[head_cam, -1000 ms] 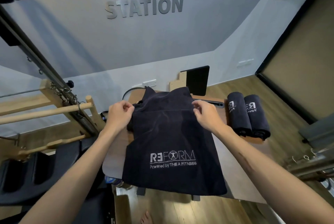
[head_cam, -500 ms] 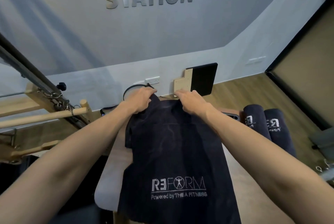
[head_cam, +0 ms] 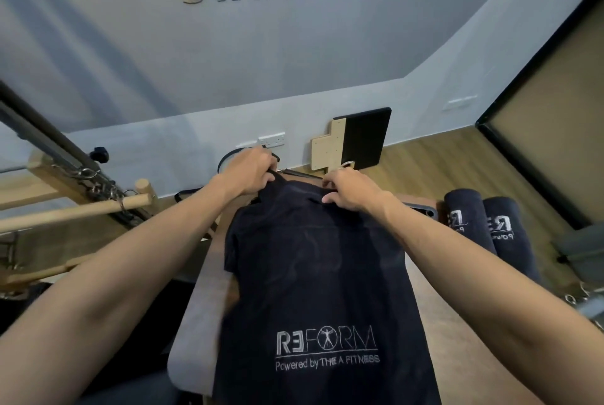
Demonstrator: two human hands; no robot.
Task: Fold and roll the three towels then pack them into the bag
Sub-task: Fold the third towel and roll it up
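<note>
1. The step in hand looked like the fold of the third towel [head_cam: 323, 277]: it lay spread lengthwise on the desk [head_cam: 192, 332], logo end nearest the person, while two rolled towels [head_cam: 483, 228] sat side by side at the desk's right edge.
2. The next move probably called for an even fold with edges aligned, then a tight roll.
3. The left hand [head_cam: 248, 172] had its fingers curled round the towel's far left corner.
4. The right hand [head_cam: 351, 190] pinched the far edge near the other corner; the two hands stood a little apart.
5. No bag could be picked out with certainty.
</note>
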